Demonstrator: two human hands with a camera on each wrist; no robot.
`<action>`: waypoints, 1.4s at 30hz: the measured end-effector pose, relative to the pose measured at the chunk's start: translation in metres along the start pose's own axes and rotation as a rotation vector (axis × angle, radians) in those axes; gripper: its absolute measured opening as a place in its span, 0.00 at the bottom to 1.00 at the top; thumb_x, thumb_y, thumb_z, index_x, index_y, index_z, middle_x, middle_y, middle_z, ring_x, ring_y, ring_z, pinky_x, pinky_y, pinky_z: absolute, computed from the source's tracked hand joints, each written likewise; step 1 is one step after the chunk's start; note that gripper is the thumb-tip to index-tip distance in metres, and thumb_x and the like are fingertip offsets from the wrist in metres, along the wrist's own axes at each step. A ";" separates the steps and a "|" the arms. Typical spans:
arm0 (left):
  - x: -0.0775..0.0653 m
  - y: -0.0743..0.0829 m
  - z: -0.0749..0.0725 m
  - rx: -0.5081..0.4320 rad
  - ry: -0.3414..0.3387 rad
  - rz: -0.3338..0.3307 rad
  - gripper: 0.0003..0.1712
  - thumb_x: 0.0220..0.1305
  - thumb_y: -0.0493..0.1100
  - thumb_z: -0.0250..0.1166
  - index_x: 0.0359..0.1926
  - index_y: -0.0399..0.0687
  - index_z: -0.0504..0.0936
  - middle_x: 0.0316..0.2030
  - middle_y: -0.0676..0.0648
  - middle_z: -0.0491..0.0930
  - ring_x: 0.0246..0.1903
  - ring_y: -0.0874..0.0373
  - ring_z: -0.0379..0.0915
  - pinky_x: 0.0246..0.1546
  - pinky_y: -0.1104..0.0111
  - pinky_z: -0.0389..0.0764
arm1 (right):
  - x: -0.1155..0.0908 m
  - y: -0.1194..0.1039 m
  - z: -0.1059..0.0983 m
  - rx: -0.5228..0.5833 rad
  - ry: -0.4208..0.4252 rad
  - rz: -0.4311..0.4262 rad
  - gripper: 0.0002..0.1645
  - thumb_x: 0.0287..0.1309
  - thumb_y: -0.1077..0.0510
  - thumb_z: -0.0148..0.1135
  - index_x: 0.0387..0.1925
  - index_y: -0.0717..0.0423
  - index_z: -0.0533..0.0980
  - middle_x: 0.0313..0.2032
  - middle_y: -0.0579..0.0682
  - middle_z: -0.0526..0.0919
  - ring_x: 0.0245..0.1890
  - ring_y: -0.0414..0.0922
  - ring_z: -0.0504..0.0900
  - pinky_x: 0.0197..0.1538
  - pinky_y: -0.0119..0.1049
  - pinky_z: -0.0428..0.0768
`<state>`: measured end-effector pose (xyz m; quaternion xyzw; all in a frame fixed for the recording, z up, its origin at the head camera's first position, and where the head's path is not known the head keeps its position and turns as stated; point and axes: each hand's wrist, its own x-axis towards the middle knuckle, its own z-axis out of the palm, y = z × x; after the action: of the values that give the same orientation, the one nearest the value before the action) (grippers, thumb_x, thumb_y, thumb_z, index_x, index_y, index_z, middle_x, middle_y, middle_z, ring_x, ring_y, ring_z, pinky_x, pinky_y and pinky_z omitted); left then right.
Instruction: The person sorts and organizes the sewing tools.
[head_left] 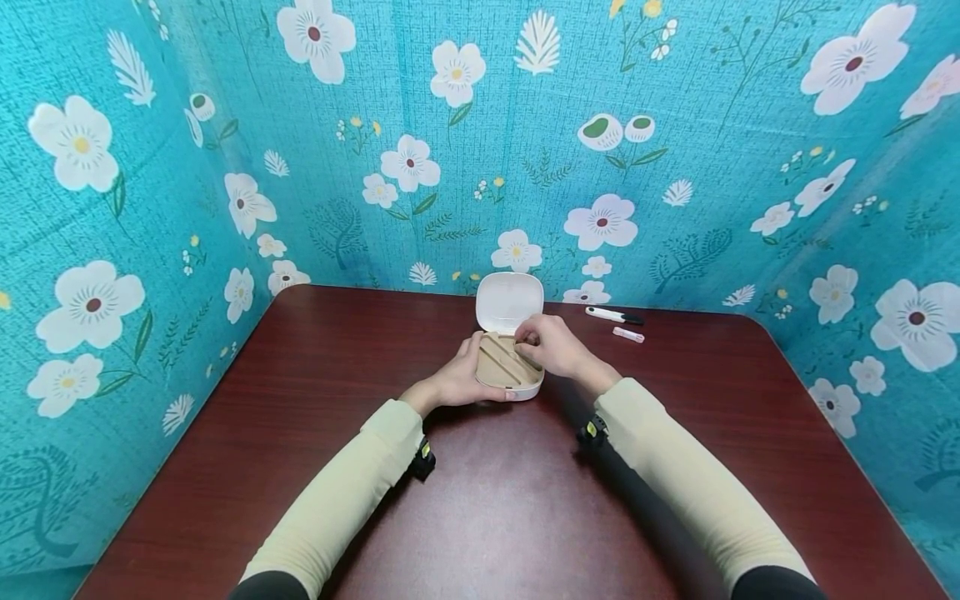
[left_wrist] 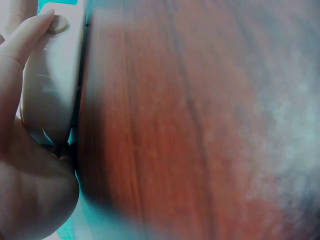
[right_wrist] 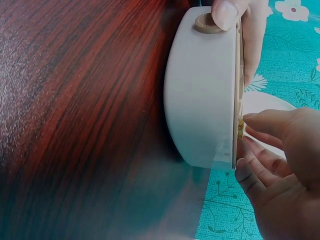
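Note:
A rounded white box (head_left: 528,392) with a beige divided insert (head_left: 498,367) sits on the table, its lid (head_left: 510,302) raised at the back. My left hand (head_left: 457,377) grips the box's left side, the thumb lying along the front by a round beige button (right_wrist: 207,23). Over the right part of the insert is my right hand (head_left: 558,346), its fingers bent down at the compartments. In the right wrist view, the right hand's fingertips pinch a small gold-coloured piece (right_wrist: 241,128) at the box's top edge; its kind cannot be told.
Right of the box, near the table's back edge, lie a white pen with a black end (head_left: 615,315) and a small pink-and-white item (head_left: 628,335). Floral turquoise cloth (head_left: 465,167) hangs behind the dark red-brown table (head_left: 337,350).

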<state>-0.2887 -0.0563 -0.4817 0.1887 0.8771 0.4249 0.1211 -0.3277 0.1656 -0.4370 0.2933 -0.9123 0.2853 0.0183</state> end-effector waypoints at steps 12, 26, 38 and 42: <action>-0.002 0.003 0.000 0.012 0.021 0.021 0.66 0.46 0.63 0.82 0.74 0.48 0.50 0.66 0.39 0.58 0.64 0.49 0.64 0.65 0.58 0.68 | -0.005 0.006 -0.010 -0.008 0.015 -0.019 0.05 0.60 0.66 0.69 0.38 0.62 0.85 0.36 0.54 0.84 0.37 0.49 0.81 0.44 0.45 0.79; 0.003 -0.002 0.004 0.025 0.028 0.019 0.66 0.44 0.64 0.81 0.74 0.50 0.50 0.66 0.39 0.58 0.64 0.48 0.64 0.66 0.57 0.67 | -0.018 0.031 -0.021 -0.110 0.023 -0.022 0.08 0.59 0.67 0.69 0.41 0.65 0.84 0.36 0.56 0.82 0.37 0.52 0.81 0.43 0.47 0.80; 0.000 0.002 0.002 0.008 0.034 0.026 0.65 0.44 0.62 0.83 0.73 0.50 0.52 0.65 0.41 0.59 0.63 0.49 0.65 0.66 0.58 0.67 | -0.035 0.064 -0.038 -0.277 0.060 0.245 0.14 0.65 0.60 0.65 0.50 0.63 0.82 0.49 0.61 0.80 0.51 0.59 0.79 0.52 0.58 0.78; -0.001 0.002 0.002 0.002 0.035 0.026 0.65 0.44 0.63 0.83 0.73 0.49 0.53 0.65 0.40 0.59 0.63 0.49 0.65 0.65 0.58 0.67 | -0.042 0.079 -0.042 -0.333 0.070 0.291 0.20 0.66 0.60 0.63 0.57 0.65 0.79 0.54 0.65 0.77 0.57 0.63 0.74 0.54 0.61 0.77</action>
<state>-0.2863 -0.0542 -0.4810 0.1925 0.8770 0.4287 0.1000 -0.3420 0.2623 -0.4510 0.1412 -0.9783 0.1404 0.0569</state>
